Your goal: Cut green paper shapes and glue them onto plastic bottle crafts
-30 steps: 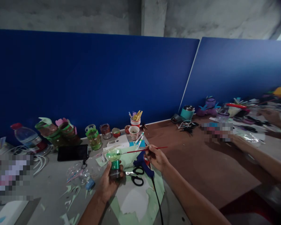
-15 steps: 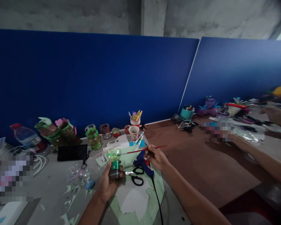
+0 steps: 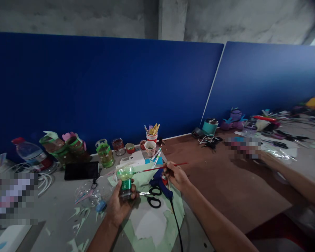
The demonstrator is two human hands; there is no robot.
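Held upright in my left hand (image 3: 123,204) is a cut plastic bottle (image 3: 126,183) with a green label, a dark lower part and a green-tinted upper part. My right hand (image 3: 176,176) pinches a thin red paintbrush (image 3: 153,168), whose tip is at the right side of the bottle's upper part. Whether the bristles touch the plastic I cannot tell. Black-handled scissors (image 3: 153,197) lie just right of the bottle. Beyond them a blue glue gun (image 3: 162,185) rests on pale green paper (image 3: 173,218), partly below my right hand.
Along the blue partition (image 3: 107,87) stand a green-painted cup (image 3: 105,154), a paper cup (image 3: 150,148) and a tilted water bottle (image 3: 33,155). A black phone (image 3: 81,170) lies left, near paper scraps (image 3: 80,220). Another person's arm (image 3: 291,171) reaches in at right.
The bottle in my left hand has shifted slightly left and its top has turned a little. The brush tip has moved slightly left with it. The other person's arm has moved a little.
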